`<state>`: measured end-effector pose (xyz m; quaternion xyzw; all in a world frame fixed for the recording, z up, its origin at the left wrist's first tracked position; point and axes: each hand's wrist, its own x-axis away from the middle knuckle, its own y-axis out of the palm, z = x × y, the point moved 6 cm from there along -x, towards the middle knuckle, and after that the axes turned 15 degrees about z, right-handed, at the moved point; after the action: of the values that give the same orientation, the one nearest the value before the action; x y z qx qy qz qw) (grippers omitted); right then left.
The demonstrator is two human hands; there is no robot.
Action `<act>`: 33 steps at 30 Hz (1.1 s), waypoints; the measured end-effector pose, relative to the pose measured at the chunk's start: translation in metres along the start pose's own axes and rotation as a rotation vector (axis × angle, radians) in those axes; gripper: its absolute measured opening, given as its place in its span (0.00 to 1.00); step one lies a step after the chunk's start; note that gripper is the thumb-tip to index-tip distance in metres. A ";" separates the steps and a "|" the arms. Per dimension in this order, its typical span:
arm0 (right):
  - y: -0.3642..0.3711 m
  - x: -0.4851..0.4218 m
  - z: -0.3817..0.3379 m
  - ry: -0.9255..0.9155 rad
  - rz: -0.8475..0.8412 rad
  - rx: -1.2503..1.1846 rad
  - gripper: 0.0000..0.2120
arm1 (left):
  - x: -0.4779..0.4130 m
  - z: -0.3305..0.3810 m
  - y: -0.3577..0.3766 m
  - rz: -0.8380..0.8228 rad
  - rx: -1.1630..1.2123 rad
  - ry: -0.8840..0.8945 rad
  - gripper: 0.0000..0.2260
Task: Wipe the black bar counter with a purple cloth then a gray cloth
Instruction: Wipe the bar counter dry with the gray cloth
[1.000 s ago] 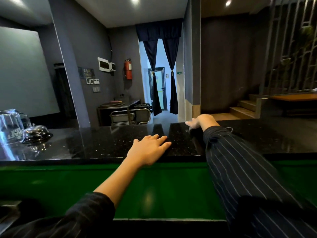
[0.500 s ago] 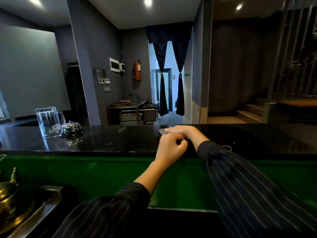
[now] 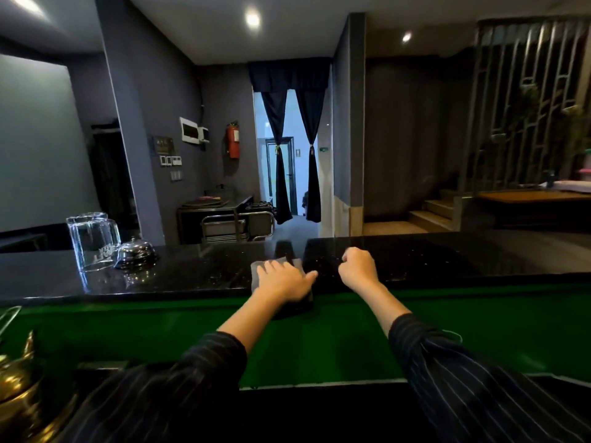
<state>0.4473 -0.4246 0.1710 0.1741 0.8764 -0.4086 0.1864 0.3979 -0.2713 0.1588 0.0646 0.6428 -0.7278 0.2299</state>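
Brass vessel (image 3: 14, 388), lower left corner: cut off by the frame edge, form unclear. Wire loop (image 3: 9, 318) above it: partly out of view. Counter (image 3: 192, 276), black, speckled, glossy: runs across the whole width, green panel (image 3: 319, 343) below its near edge. Two glasses (image 3: 94, 241), upside down on the counter's left part, the rear one mostly hidden by the front one; lettering on the front glass unreadable. Bell (image 3: 136, 253), chromed dome, just right of the glasses, touching or nearly so; cannot tell which. Cloth (image 3: 260, 270), grey, at the counter's near edge, centre: mostly covered by the left hand (image 3: 283, 281), one end hanging dark over the edge, outline hard to make out. Left hand: flat, fingers spread, palm pressing the cloth down. Right hand (image 3: 359, 266): curled into a loose fist just above the counter beside the cloth, apart from it; whether it holds anything cannot be told. Both sleeves (image 3: 479, 388) dark, pinstriped, cut off at the bottom edge.
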 end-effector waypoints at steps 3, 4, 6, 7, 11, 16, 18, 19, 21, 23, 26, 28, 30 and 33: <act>0.020 0.001 -0.002 -0.164 -0.100 0.175 0.19 | -0.021 -0.001 0.021 -0.001 -0.030 0.105 0.35; 0.027 0.001 -0.005 -0.183 -0.158 0.203 0.24 | -0.033 -0.008 0.024 -0.044 -0.043 0.147 0.33; 0.037 0.000 -0.007 -0.219 -0.290 0.258 0.30 | -0.055 -0.032 0.025 -0.121 -0.033 0.132 0.32; 0.043 0.000 -0.006 -0.238 -0.348 0.296 0.30 | -0.067 -0.048 0.026 -0.134 -0.025 0.103 0.33; 0.053 -0.002 0.000 -0.304 -0.372 0.366 0.28 | -0.109 -0.117 0.029 -0.119 -0.097 -0.005 0.32; 0.053 -0.006 -0.007 -0.412 -0.168 0.452 0.24 | -0.149 -0.130 0.039 -0.109 -0.129 -0.053 0.32; 0.054 -0.006 -0.008 -0.428 -0.160 0.456 0.24 | -0.154 -0.091 0.048 -0.100 -0.096 0.075 0.31; 0.053 -0.007 -0.009 -0.421 -0.162 0.448 0.24 | -0.153 -0.065 0.052 -0.105 -0.081 0.153 0.31; 0.047 -0.007 -0.010 -0.361 -0.164 0.412 0.23 | -0.137 -0.014 0.056 -0.147 -0.045 0.282 0.30; 0.043 -0.005 -0.011 -0.355 -0.150 0.412 0.22 | -0.113 0.021 0.053 -0.177 -0.001 0.372 0.29; 0.036 -0.001 -0.011 -0.318 -0.170 0.358 0.21 | -0.089 0.010 0.041 -0.195 0.061 0.412 0.28; 0.034 0.002 -0.010 -0.286 -0.195 0.310 0.21 | -0.086 -0.038 0.029 -0.156 0.069 0.339 0.30; 0.033 0.005 -0.010 -0.282 -0.202 0.299 0.21 | -0.085 -0.100 0.016 -0.112 0.019 0.228 0.30; 0.033 0.004 -0.011 -0.288 -0.172 0.318 0.21 | -0.078 -0.177 -0.004 -0.077 -0.055 0.097 0.28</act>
<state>0.4566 -0.3954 0.1542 0.0659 0.7768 -0.5766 0.2443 0.4294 -0.0805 0.1635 0.0686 0.6748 -0.7143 0.1723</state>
